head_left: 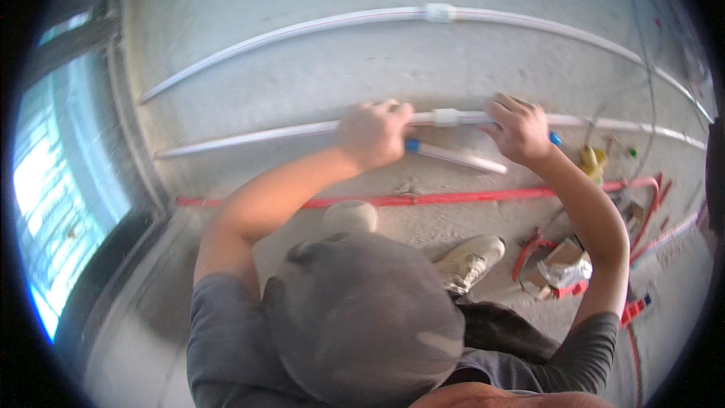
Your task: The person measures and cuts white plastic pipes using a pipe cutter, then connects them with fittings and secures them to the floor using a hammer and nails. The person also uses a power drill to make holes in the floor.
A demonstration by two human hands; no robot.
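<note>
Two long white pipes lie across the dusty grey concrete floor [279, 79], and the person bends over the nearer pipe [473, 117]. Their left hand [374, 132] has its fingers curled closed around it, a little blurred; the right hand [519, 130] is clamped on it too, fingers folded over the top. Between the hands sits a pale band [445, 116], thicker than the smooth, round, thinly striped pipe. The farther pipe [355, 17] wears a similar band, well apart from the hands. Both look bowed from here.

Just below the hands lies a short white tube [464, 157] with a blue end [412, 146], close to the left hand. A red pipe [423, 199] stretches between the pale shoes [472, 261] and the nearer pipe, bending sharply at its right end. A thin dark cable [648, 75] trails across both white pipes on the right.

Beyond the right forearm there's clutter: a yellow object [593, 160] I can't make out, a small green piece [632, 153], a torn-looking cardboard box [560, 251] with crinkled clear plastic [570, 272] on it, and a red curved tool [529, 249] beside that. A red and blue piece [636, 310] lies lower down. A soft grey cap [366, 317] fills the foreground, and bright window panes [68, 204] stand at the left.
</note>
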